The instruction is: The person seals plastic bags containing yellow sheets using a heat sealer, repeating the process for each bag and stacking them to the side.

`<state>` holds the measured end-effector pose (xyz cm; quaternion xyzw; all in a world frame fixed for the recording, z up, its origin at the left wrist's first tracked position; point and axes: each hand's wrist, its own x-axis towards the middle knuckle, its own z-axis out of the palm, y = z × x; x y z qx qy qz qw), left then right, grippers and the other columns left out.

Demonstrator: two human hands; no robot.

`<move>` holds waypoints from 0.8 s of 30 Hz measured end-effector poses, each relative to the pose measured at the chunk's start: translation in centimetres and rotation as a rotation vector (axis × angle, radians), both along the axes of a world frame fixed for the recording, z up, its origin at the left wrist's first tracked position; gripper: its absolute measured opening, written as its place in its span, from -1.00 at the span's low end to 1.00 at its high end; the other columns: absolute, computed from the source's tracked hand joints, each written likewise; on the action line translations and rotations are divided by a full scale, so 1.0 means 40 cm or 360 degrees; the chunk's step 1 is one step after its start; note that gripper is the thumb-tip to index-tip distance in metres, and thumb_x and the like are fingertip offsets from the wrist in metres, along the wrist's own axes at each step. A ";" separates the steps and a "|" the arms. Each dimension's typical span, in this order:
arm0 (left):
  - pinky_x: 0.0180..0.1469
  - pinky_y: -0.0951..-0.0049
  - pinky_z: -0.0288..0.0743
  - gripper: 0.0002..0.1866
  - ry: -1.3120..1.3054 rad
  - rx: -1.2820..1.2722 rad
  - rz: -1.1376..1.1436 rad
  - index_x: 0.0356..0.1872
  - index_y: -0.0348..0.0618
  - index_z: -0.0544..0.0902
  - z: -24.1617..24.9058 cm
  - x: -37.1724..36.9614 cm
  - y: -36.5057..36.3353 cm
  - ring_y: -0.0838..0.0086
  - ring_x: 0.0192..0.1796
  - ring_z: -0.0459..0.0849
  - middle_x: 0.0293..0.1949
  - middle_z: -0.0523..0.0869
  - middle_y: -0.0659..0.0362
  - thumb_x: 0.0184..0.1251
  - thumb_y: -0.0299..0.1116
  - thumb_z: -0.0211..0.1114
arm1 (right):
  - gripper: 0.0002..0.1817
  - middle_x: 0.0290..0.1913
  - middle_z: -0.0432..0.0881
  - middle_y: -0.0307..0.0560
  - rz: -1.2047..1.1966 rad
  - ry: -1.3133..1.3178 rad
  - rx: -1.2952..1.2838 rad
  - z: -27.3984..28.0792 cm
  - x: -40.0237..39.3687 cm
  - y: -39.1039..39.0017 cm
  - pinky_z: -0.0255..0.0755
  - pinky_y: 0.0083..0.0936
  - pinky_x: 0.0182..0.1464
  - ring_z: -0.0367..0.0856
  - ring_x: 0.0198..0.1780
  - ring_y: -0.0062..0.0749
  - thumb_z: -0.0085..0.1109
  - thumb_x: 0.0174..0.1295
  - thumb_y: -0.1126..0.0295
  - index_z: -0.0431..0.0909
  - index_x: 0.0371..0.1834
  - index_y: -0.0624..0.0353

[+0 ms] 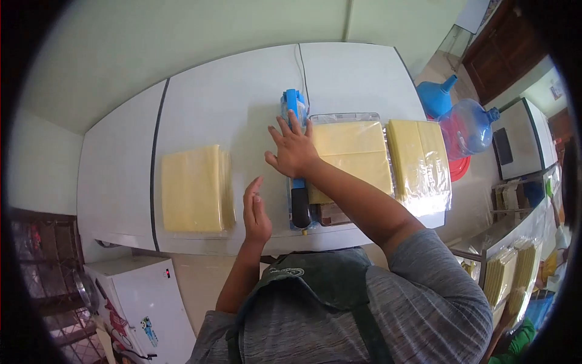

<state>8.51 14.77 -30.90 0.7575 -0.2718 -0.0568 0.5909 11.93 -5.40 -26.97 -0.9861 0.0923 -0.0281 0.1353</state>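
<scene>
My right hand (293,148) lies with its fingers spread across the arm of a blue heat sealer (301,207), covering its middle. The sealer's black handle end points toward me. My left hand (256,212) is raised beside the sealer with nothing in it, fingers stretched and palm turned toward it. Just right of the sealer, a yellow folded pack in clear plastic (353,145) rests on a tray or rack (345,116), partly under my right forearm. Left of my left hand sits a stack of similar yellow packs (191,189).
Another plastic-wrapped yellow stack (418,158) is at the table's right side. A cord (304,73) runs from the sealer to the back edge of the white table (230,97). On the floor to the right are a large water bottle (465,128) and a blue container (433,97).
</scene>
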 end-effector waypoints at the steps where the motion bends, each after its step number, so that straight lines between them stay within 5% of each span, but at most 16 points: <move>1: 0.40 0.24 0.20 -0.50 0.0158 -0.0127 0.0007 0.32 -0.34 0.41 0.023 -0.013 -0.004 0.23 0.37 0.41 0.30 0.49 -0.05 0.65 -0.19 -0.25 | -0.20 0.60 0.05 0.08 0.0003 -0.0004 0.0021 0.001 -0.003 -0.002 -0.31 0.36 0.51 -0.29 0.65 0.10 -0.11 0.27 -0.15 0.23 0.52 0.06; 8: 0.24 0.29 0.38 -0.45 0.0018 -0.0434 -0.0232 0.07 -0.38 0.57 0.151 -0.136 -0.070 0.26 0.10 0.59 0.04 0.65 -0.07 0.66 -0.12 -0.30 | -0.28 0.60 0.04 0.06 0.0313 -0.0104 0.0067 -0.019 -0.011 -0.042 -0.29 0.35 0.51 -0.24 0.64 0.15 -0.03 0.23 -0.12 0.36 0.46 -0.10; 10: 0.17 0.37 0.42 -0.50 0.0386 -0.0520 -0.0749 0.06 -0.38 0.56 0.159 -0.170 -0.081 0.35 0.00 0.60 -0.03 0.65 0.01 0.68 -0.16 -0.27 | -0.30 0.60 0.03 0.06 0.0333 -0.0100 0.0049 -0.014 -0.009 -0.032 -0.29 0.34 0.51 -0.23 0.63 0.15 -0.04 0.24 -0.10 0.38 0.45 -0.10; 16: 0.17 0.32 0.49 -0.43 0.0998 -0.0120 -0.1190 0.07 -0.37 0.57 0.110 -0.243 -0.128 0.38 0.02 0.63 0.02 0.67 0.00 0.68 -0.05 -0.27 | -0.28 0.63 -0.08 0.07 0.0281 -0.0110 0.0093 -0.029 -0.006 -0.056 -0.33 0.35 0.52 -0.31 0.65 0.08 -0.09 0.31 -0.13 0.30 0.49 -0.04; 18: 0.21 0.31 0.48 -0.43 0.1208 0.0011 -0.1225 0.12 -0.37 0.55 0.097 -0.256 -0.134 0.37 0.06 0.63 0.06 0.66 0.01 0.67 -0.04 -0.24 | -0.29 0.55 0.13 0.15 0.0174 -0.0466 0.0610 -0.061 0.004 -0.105 -0.14 0.22 0.51 -0.07 0.60 0.09 -0.05 0.32 -0.12 0.33 0.45 0.04; 20: 0.25 0.30 0.47 -0.43 0.1425 0.0135 -0.1259 0.18 -0.37 0.53 0.070 -0.267 -0.136 0.35 0.09 0.63 0.10 0.65 0.01 0.67 -0.03 -0.22 | -0.40 0.29 0.49 0.19 -0.0219 -0.0665 0.0606 -0.041 -0.011 -0.224 0.20 0.06 0.39 0.33 0.40 0.10 -0.03 0.35 -0.06 0.45 0.28 0.14; 22: 0.32 0.27 0.44 -0.42 0.2082 0.0007 -0.1175 0.31 -0.35 0.43 0.022 -0.275 -0.135 0.30 0.20 0.60 0.21 0.60 -0.01 0.65 -0.02 -0.17 | -0.51 -0.03 0.68 0.17 -0.0383 -0.0283 0.0423 -0.056 -0.050 -0.337 0.41 -0.04 0.19 0.58 0.08 0.13 -0.04 0.38 -0.02 0.56 0.03 0.21; 24: 0.34 0.26 0.43 -0.41 0.2301 -0.0152 -0.1243 0.35 -0.35 0.39 -0.039 -0.278 -0.135 0.29 0.24 0.58 0.25 0.57 -0.01 0.63 0.00 -0.14 | -0.51 -0.14 0.69 0.25 -0.0253 -0.0138 0.0048 -0.071 -0.123 -0.400 0.47 -0.02 0.12 0.64 -0.02 0.19 -0.08 0.41 0.00 0.62 -0.18 0.24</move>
